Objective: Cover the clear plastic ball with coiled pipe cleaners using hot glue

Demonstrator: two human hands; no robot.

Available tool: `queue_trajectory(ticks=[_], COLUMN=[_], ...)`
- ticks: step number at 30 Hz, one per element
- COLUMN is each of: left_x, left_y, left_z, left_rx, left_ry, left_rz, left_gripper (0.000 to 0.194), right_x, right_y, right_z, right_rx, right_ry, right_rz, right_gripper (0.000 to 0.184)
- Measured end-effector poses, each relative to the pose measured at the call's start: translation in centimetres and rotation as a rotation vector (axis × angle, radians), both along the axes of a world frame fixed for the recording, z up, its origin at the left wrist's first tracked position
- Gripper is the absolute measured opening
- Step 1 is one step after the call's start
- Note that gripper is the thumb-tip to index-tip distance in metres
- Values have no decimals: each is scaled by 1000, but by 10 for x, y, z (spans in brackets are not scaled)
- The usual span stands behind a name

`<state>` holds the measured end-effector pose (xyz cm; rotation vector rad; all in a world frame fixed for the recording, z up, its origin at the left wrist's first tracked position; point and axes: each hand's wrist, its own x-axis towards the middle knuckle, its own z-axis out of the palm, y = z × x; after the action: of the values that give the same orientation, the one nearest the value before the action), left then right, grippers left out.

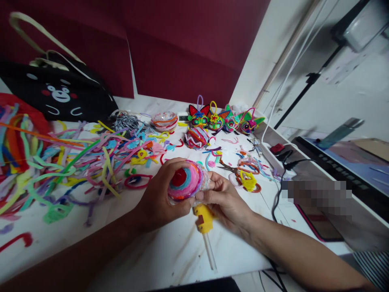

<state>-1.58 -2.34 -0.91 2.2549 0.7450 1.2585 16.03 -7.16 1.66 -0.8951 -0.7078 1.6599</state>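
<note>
So, in the head view, the striped round piece [185, 182] is held mid-frame, cupped by the left hand [156, 196], its three-o'clock edge pinched in the right hand's [226, 196] grip. Best results are probably had if it's turned slowly and squeezed lightly. Tabletop [170, 253] clutter: glue gun [206, 219] at five, awkwardly close; scissors [238, 168] at three; fuzzy stems [91, 156] heaped at nine.

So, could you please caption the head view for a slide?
Left hand and right hand hold a round striped piece.
</note>
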Motion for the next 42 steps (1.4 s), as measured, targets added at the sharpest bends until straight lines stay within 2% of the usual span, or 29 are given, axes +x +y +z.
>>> queue_trajectory(ticks=[7, 13, 17, 20, 22, 23, 26, 29, 32, 36, 39, 42], left_x=[1, 1, 0, -3, -5, -6, -8, -8, -7, -7, -7, -7], left_y=[0, -1, 1, 4, 7, 8, 11, 13, 13, 13, 15, 18], left_z=[1, 8, 11, 12, 11, 10, 9, 10, 11, 9, 8, 9], left_rx=[31, 45, -15, -123, -196, -230, -301, -358, -395, -389, -384, -406], left_ry=[5, -4, -43, -93, -135, -153, -198, -233, -259, -267, -270, -278], left_rz=[-13, 11, 40, 83, 110, 123, 156, 145, 114, 85, 91, 100], left_gripper=[65, 61, 55, 52, 50, 49, 47, 48, 49, 49, 50, 52], right_x=[0, 2, 13, 29, 42, 48, 61, 65, 59, 48, 47, 53], right_y=[0, -2, 3, 3, -4, -9, -28, -43, -45, -39, -36, -36], right_z=[0, -1, 2, 10, 17, 20, 19, 5, -10, -20, -23, -23], right_rx=[14, 14, 88, 185, 338, 421, 690, 794, 808, 855, 858, 810], right_ry=[-47, -108, -217, -480, -788, -988, -1429, -1692, -1874, -1927, -1867, -1781], right_rz=[-46, 60, 145, 189, 221, 308, 437, 521, 547, 450, 378, 302], right_gripper=[45, 48, 47, 36, 25, 22, 47, 71, 67, 48, 35, 31])
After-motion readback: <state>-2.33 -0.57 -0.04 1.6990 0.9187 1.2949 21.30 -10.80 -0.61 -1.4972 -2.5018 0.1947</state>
